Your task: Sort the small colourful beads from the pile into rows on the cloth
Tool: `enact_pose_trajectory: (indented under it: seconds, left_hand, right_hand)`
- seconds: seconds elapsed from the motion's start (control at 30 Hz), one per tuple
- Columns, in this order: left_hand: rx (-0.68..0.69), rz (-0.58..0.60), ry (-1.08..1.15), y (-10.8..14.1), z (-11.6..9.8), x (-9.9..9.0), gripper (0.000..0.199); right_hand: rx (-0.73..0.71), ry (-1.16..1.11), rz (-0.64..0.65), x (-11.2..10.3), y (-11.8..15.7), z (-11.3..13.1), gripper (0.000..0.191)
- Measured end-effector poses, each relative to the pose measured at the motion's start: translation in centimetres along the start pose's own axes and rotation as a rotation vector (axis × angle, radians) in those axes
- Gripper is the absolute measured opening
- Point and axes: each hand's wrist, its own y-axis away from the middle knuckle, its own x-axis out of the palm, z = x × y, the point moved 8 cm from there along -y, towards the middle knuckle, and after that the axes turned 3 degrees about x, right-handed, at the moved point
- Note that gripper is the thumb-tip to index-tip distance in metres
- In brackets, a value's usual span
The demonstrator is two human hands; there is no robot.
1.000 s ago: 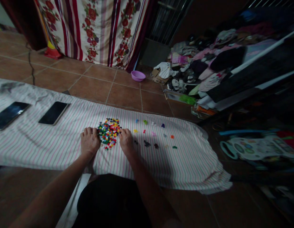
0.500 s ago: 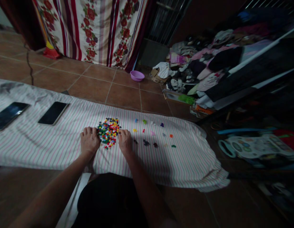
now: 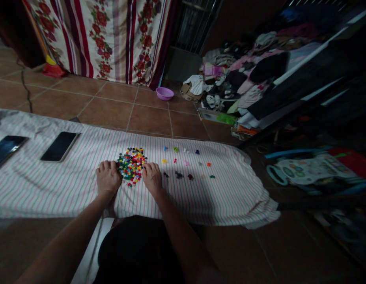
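Observation:
A heap of tiny multicoloured plastic pieces [image 3: 131, 166] lies on a striped cloth [image 3: 82, 185] between my hands. My left hand [image 3: 107, 176] rests at the heap's left edge, fingers curled down with their tips hidden. On the opposite side, my right hand [image 3: 152, 176] has its thumb and fingers drawn together at the heap's edge; anything between them is too small to make out. Right of that hand are small groups sorted by colour, among them light green pieces [image 3: 176, 149], yellow pieces [image 3: 164, 161], dark grey pieces [image 3: 178, 175] and an orange group [image 3: 208, 164].
Two phones lie to the left on the cloth, a nearer one [image 3: 60, 146] and a farther one [image 3: 7, 152]. Beyond the cloth's far edge, a purple basin [image 3: 164, 94] sits on the tiled floor. Piled clothes [image 3: 239, 75] and a baby walker [image 3: 313, 171] are at the right.
The whole view has shifted slightly, so most things appear farther left. Both hands remain at the sides of the heap, with only slight finger movement.

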Motion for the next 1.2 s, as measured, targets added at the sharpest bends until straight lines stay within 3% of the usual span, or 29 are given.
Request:
enact_pose_trajectory:
  seconds: [0.4,0.6,0.9,1.2]
  left_hand:
    - [-0.008,-0.005,-0.028,0.0,0.0,-0.2,0.029]
    - [-0.008,-0.024,-0.026,0.1,0.2,0.1,0.028]
    - [-0.004,-0.018,-0.056,0.1,0.1,-0.1,0.029]
    - [-0.005,0.0,-0.044,0.1,0.0,-0.1,0.031]
  right_hand:
    - [0.075,0.034,0.06,-1.0,1.2,0.0,0.008]
    - [0.019,0.001,0.07,-2.5,2.8,-0.2,0.015]
    - [0.085,0.02,-0.078,-5.5,4.0,-3.3,0.023]
    - [0.147,-0.011,-0.181,-5.7,4.8,-6.4,0.025]
